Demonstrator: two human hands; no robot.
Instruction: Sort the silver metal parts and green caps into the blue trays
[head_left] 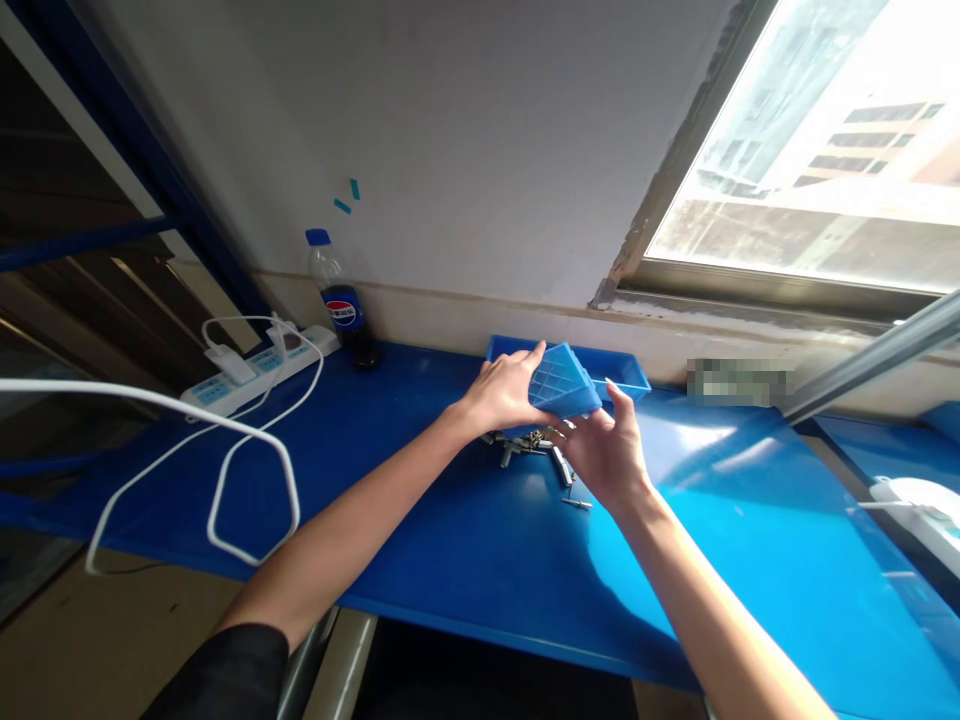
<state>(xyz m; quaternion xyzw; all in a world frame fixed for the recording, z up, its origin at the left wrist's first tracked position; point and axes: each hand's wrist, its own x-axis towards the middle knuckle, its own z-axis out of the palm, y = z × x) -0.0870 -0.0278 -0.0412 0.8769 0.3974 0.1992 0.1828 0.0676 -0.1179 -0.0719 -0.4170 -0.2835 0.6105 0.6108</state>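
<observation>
The left hand (508, 392) and right hand (606, 445) grip a light-blue plastic box with a ribbed, grid-patterned face (562, 382), tilted above small, silvery, cylindrical metal pieces (561, 465) on the smooth blue tabletop (465, 520). Behind it sits a darker-blue, rectangular plastic tray (626, 368), near the wall (450, 150).

Comes to two hands at centre, a left hand (501, 392) and a right hand (606, 448), with one ridged blue box (562, 380) and one blue tray (634, 372). Adds several metal pieces (561, 467) just below (too jumbled for an exact count). Runs to one bottle (343, 305) and two blue tape strips (355, 189) at upper left, one power strip (307, 352) at left, one window (810, 190) at upper right.
</observation>
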